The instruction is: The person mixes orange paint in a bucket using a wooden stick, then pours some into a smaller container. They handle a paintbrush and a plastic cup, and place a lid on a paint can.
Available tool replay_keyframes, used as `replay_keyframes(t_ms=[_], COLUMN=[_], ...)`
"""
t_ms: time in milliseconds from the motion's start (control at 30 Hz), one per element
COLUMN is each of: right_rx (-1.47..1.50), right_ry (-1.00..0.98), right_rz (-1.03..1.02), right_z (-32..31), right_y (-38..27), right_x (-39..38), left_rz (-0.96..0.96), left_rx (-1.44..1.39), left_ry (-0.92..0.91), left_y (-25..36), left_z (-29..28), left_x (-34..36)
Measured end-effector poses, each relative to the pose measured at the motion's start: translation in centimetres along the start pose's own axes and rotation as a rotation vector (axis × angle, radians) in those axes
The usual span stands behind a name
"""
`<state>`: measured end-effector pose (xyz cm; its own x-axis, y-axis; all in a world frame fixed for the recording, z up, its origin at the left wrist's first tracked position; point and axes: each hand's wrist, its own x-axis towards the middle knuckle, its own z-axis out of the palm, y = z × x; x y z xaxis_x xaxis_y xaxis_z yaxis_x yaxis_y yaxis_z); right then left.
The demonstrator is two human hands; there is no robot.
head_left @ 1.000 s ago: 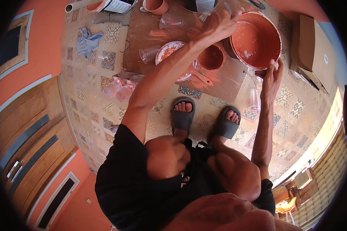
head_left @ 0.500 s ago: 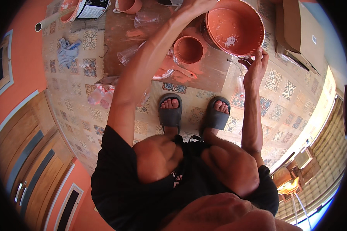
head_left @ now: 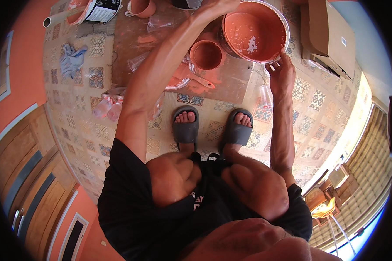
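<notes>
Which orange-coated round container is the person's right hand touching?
The wide, round orange-lined bucket at upper right: the right hand touches its near rim. The small round orange pot and the orange handled mug sit farther left, untouched.

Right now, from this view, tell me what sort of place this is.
Probably a home's porch or entrance area, with a makeshift work spot: tile-patterned floor, wooden doors in an orange wall, and a bucket coated reddish orange inside.

A loose black short-sleeved top; beyond it, pale lettering and dark grey open-toed slides.
</notes>
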<state>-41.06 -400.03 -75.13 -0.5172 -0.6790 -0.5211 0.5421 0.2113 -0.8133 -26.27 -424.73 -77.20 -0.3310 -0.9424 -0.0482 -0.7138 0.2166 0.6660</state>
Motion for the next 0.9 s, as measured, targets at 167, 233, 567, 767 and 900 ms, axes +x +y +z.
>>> replay_keyframes(t_ms=[167, 233, 567, 767, 900], right_rx=[-0.177, -0.207, -0.332, -0.517, -0.565], right_ry=[0.004, -0.017, -0.098, -0.179, -0.18], right_rz=[-0.091, -0.124, -0.351, -0.428, -0.404], right_z=[0.5, 0.7, 2.0, 2.2, 2.3], right_y=[-0.6, -0.9, -1.6, -2.8, -3.1], right_x=[1.4, 1.8, 1.7, 1.9, 2.0], left_rz=[-0.086, 0.027, -0.172, -0.191, 0.075], left_rx=[0.011, 0.128, -0.037, -0.116, -0.182], left_ry=[-0.247, -0.221, -0.23, -0.225, -0.182], left_y=[-1.6, -2.4, -1.3, -0.7, -0.7], left_z=[0.5, 0.6, -4.8, -7.4, -8.1], left_x=[0.8, 0.6, -2.8, -4.3, -4.6])
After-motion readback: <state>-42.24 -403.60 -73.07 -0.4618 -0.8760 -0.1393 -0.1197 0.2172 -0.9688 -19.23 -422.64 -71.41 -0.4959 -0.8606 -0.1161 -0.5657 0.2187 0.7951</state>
